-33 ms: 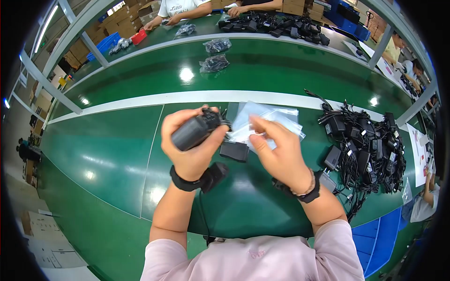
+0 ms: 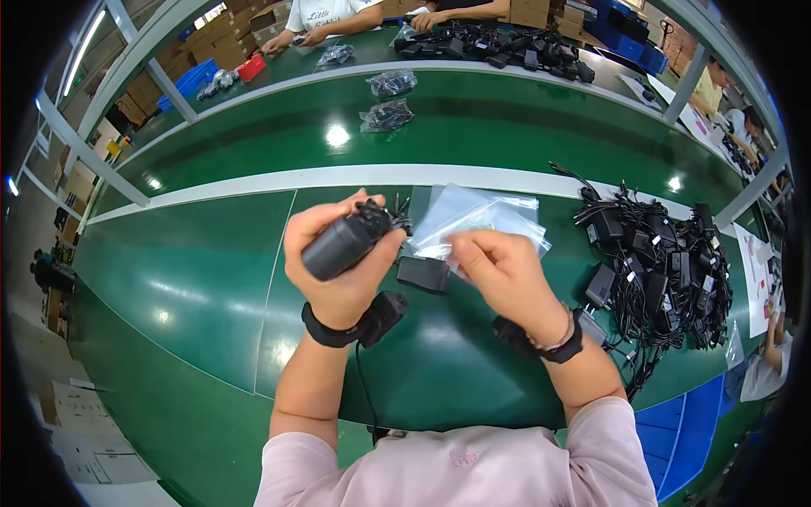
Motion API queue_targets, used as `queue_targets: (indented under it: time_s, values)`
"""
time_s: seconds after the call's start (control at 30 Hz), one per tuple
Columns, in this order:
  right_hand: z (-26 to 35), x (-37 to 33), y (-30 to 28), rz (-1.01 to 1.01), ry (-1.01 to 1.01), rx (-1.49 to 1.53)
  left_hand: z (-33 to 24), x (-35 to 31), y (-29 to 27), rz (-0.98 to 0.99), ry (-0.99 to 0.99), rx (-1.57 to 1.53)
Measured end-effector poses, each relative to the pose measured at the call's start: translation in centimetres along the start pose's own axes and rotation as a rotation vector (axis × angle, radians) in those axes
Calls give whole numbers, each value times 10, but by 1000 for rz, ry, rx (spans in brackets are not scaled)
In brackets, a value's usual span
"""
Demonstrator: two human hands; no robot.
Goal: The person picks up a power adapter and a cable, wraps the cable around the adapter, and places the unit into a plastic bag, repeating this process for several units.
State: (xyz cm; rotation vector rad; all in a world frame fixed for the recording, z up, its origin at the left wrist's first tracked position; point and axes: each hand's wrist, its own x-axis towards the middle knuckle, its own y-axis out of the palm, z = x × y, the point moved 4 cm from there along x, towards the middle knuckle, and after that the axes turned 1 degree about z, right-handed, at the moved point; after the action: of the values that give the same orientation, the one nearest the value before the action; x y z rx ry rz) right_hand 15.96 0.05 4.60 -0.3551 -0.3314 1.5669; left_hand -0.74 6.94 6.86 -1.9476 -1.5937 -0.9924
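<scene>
My left hand is closed round a black power adapter, whose bundled cable pokes out past my fingers. My right hand has thumb and forefinger pinched together on the near edge of a clear plastic bag. That bag lies on a small stack of similar bags. Between my hands, just below the stack, another black adapter rests on the green table. Both wrists wear black straps, with a black block by the left one.
At the right lies a tangled heap of black adapters with cables. Beyond the white rail, two bagged items sit on a green belt. Co-workers' hands and more adapters are across it. A blue bin stands at the lower right.
My right hand has come down and closed its thumb and forefinger on the bag's edge. My left hand has shifted slightly left, still holding the adapter.
</scene>
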Motion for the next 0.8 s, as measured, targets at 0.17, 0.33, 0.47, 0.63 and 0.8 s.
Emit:
queue_targets:
  time_s: [0.17, 0.33, 0.47, 0.63, 0.8]
  values:
    - [-16, 11, 38, 279, 278, 1311, -5, -11, 17, 223, 120, -150]
    - [-16, 11, 30, -57, 105, 1155, 14, -25, 30, 100, -397, -462]
    - [-17, 2, 30, -187, 54, 1070, 12, -23, 36, -4, -563, -514]
    - [-11, -1, 34, -151, -232, 822, 14, -25, 33, 4, -611, -484]
    - [4, -18, 24, -297, -484, 134, 9, -37, 47, -58, -600, -653]
